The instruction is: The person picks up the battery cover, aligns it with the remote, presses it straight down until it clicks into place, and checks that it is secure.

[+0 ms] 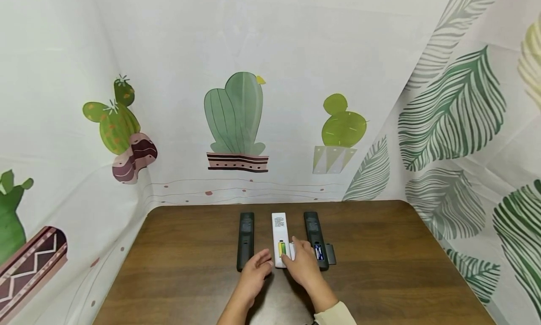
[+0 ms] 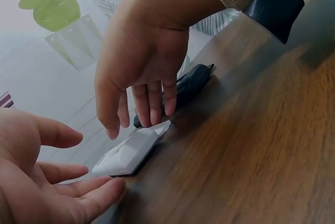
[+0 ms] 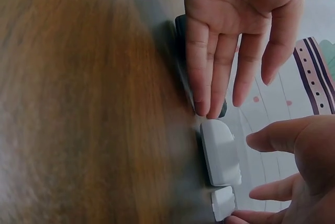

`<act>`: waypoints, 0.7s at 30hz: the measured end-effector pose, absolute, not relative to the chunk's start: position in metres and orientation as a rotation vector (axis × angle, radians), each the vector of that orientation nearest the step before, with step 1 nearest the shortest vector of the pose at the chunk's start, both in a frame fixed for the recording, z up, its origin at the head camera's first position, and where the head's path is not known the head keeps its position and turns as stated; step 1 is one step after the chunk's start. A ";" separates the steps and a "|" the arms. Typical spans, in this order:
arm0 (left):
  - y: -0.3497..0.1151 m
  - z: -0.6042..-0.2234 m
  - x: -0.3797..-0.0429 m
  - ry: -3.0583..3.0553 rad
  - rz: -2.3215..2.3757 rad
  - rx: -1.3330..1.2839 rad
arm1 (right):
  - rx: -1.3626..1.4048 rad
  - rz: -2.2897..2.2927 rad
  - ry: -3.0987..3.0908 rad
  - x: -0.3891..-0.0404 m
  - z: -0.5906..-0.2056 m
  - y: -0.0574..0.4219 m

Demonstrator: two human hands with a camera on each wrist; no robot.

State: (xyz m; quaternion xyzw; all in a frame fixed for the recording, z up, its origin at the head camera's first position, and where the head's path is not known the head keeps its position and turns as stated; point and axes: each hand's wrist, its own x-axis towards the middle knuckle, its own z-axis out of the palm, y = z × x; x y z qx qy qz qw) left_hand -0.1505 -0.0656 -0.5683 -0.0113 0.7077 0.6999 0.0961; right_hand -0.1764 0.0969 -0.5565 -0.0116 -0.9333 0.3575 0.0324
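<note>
A white remote control (image 1: 279, 223) lies back side up in the middle of the table, its battery bay uncovered with green and yellow batteries (image 1: 282, 249) inside. Against its right edge lies the white battery cover (image 3: 223, 203). My right hand (image 1: 305, 265) is over the cover and the remote's lower right side; in the right wrist view its fingertips are right at the cover, thumb held apart. To the left of the remote's lower end, my left hand (image 1: 255, 272) holds nothing, palm turned inward and fingers loosely extended, fingertips close to the white edge.
A black remote (image 1: 246, 236) with its back closed lies left of the white one. On the right, another black remote (image 1: 313, 224) shows blue batteries (image 1: 319, 252), with a black cover (image 1: 331, 253) beside it. A cactus-print cloth (image 1: 291, 127) hangs behind the wooden table (image 1: 181, 259).
</note>
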 end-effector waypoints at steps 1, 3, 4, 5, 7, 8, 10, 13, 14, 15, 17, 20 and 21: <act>-0.065 -0.568 -0.150 2.095 2.070 -0.034 | -0.037 1.092 -2.878 -0.176 -0.557 0.097; -0.064 -0.569 -0.151 2.094 2.065 -0.034 | -0.037 1.080 -2.886 -0.176 -0.557 0.097; -0.063 -0.570 -0.151 2.094 2.060 -0.037 | -0.033 1.075 -2.886 -0.176 -0.557 0.097; -0.063 -0.570 -0.151 2.092 2.057 -0.040 | -0.031 1.072 -2.885 -0.175 -0.557 0.098; -0.061 -0.571 -0.152 2.085 2.057 -0.041 | -0.027 1.074 -2.883 -0.175 -0.557 0.098; -0.060 -0.571 -0.152 2.082 2.060 -0.042 | -0.025 1.074 -2.881 -0.174 -0.557 0.098; -0.058 -0.572 -0.152 2.070 2.068 -0.046 | -0.022 1.082 -2.878 -0.173 -0.557 0.098; -0.056 -0.573 -0.153 2.060 2.080 -0.039 | -0.020 1.098 -2.868 -0.173 -0.558 0.098; -0.055 -0.573 -0.153 2.061 2.077 -0.038 | -0.019 1.105 -2.864 -0.172 -0.558 0.098; -0.055 -0.573 -0.153 2.064 2.074 -0.036 | -0.020 1.112 -2.861 -0.172 -0.558 0.098; -0.054 -0.573 -0.154 2.074 2.063 -0.032 | -0.022 1.138 -2.850 -0.173 -0.558 0.099; -0.054 -0.573 -0.154 2.084 2.058 -0.032 | -0.018 1.191 -2.831 -0.174 -0.558 0.099; -0.054 -0.573 -0.154 2.086 2.060 -0.037 | -0.017 1.213 -2.826 -0.174 -0.558 0.100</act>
